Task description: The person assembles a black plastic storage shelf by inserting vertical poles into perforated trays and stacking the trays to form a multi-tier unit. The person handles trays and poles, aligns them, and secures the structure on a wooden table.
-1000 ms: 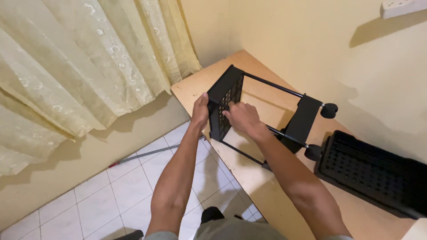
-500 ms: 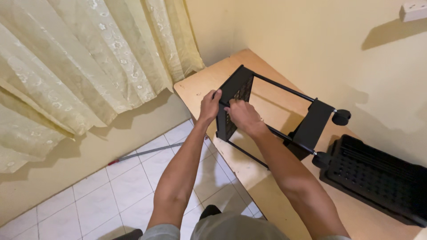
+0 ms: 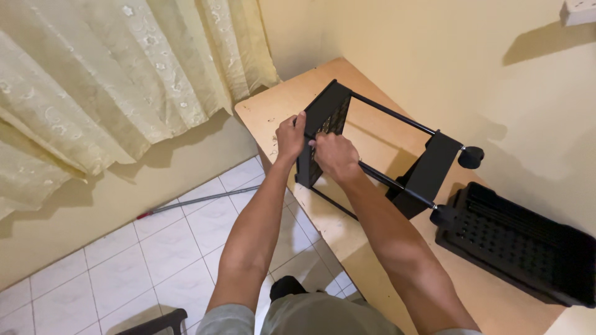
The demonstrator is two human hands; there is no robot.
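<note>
Head view: at frame centre, left hand (image 3: 290,138) and right hand (image 3: 334,155) both have fingers closed on the black perforated panel (image 3: 323,133) of a rod frame lying on the wooden table (image 3: 273,111); black tray (image 3: 521,248) lower right.

My light wooden desk (image 3: 282,102), set in the wall corner: one black rack frame (image 3: 372,149) lying sideways, one black perforated tray (image 3: 521,248) just beside its castors.

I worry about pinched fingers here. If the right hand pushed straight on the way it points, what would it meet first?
Probably the black perforated panel: the right hand already rests against it, opposite the left hand.
</note>
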